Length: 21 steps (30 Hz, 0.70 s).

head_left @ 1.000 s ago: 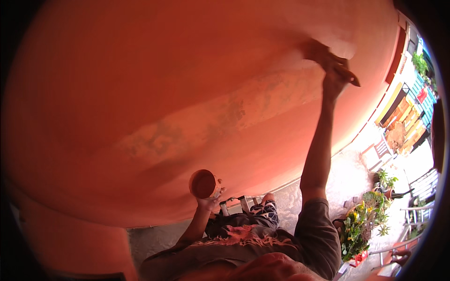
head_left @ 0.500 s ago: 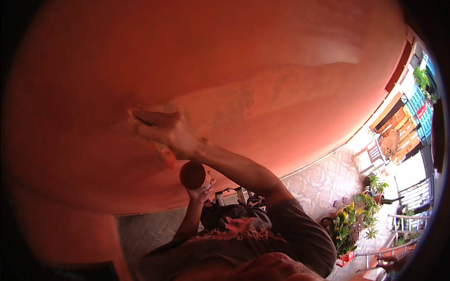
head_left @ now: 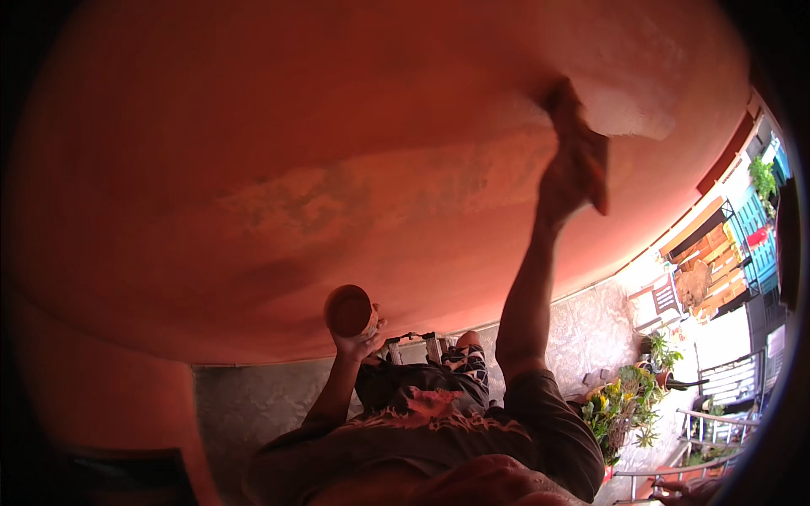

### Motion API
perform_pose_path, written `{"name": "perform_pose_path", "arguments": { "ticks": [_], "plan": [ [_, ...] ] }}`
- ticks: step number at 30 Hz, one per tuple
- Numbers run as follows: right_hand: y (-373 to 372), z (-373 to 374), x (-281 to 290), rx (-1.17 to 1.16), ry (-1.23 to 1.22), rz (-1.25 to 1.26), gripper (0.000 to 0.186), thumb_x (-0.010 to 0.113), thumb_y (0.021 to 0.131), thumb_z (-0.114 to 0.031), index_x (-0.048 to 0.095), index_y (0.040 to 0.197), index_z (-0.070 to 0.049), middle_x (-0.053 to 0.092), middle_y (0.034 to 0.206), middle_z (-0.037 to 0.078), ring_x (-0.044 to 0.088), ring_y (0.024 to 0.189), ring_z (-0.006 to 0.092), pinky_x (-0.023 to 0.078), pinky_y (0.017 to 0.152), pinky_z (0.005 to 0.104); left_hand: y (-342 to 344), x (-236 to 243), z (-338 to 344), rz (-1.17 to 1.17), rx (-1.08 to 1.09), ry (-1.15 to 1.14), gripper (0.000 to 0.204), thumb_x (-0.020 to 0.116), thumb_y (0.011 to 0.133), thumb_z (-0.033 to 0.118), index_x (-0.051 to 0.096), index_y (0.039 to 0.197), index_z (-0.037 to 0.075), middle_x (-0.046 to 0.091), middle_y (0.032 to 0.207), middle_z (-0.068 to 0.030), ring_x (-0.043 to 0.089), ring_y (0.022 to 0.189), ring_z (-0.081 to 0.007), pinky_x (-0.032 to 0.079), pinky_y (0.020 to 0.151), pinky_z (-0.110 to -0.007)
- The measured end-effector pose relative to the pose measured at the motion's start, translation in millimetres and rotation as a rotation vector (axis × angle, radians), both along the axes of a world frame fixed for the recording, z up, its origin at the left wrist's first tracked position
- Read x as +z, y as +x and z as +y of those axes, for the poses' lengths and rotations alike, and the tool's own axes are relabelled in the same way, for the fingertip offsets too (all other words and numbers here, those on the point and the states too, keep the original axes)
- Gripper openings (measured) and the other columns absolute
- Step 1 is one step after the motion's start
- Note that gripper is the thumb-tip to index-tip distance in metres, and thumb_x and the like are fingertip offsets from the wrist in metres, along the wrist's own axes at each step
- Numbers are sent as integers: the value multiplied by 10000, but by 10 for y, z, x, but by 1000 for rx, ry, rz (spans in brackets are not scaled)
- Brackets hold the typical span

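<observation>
The right hand [head_left: 567,181] grips a brush [head_left: 582,139] pressed high against the orange wall [head_left: 253,126], beside a pale unpainted patch [head_left: 629,114]. The left hand [head_left: 359,341] is closed around a small paint pot [head_left: 348,309], held low in open air. Half a second ago the right hand worked low-left, near the pot.

Matt, rough plaster wall [head_left: 337,169]; smooth, paint-smeared plastic cup [head_left: 349,310].

Potted plants [head_left: 624,405] stand on the pale patterned floor [head_left: 591,329] near a metal railing [head_left: 717,396] and stacked wooden pallets [head_left: 713,261].
</observation>
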State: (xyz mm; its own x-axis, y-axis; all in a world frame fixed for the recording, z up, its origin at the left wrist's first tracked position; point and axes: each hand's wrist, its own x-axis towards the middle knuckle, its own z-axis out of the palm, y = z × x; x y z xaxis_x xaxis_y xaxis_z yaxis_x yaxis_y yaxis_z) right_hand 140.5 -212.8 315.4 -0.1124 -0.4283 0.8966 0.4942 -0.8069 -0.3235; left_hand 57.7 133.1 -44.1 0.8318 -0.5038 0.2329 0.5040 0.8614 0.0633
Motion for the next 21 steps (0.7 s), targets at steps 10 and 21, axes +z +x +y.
{"name": "perform_pose_path", "arguments": {
  "ticks": [10,21],
  "plan": [
    [-238,2177,293,864,-673,135,464,683,842,-120,598,1297,-84,601,1254,190,670,987,305,591,675,382,79,80,-61,-53,13,-21,735,630,863,583,495,1390,88,464,1382,-145,467,1030,-366,544,545,-325],
    [-97,51,392,154,16,-184,61,603,920,-17,604,943,40,662,918,105,639,776,202,523,727,305,-27,94,-99,-25,-13,-40,698,648,874,522,461,1412,120,427,1346,-134,456,1060,-346,531,602,-312]
  ]
}}
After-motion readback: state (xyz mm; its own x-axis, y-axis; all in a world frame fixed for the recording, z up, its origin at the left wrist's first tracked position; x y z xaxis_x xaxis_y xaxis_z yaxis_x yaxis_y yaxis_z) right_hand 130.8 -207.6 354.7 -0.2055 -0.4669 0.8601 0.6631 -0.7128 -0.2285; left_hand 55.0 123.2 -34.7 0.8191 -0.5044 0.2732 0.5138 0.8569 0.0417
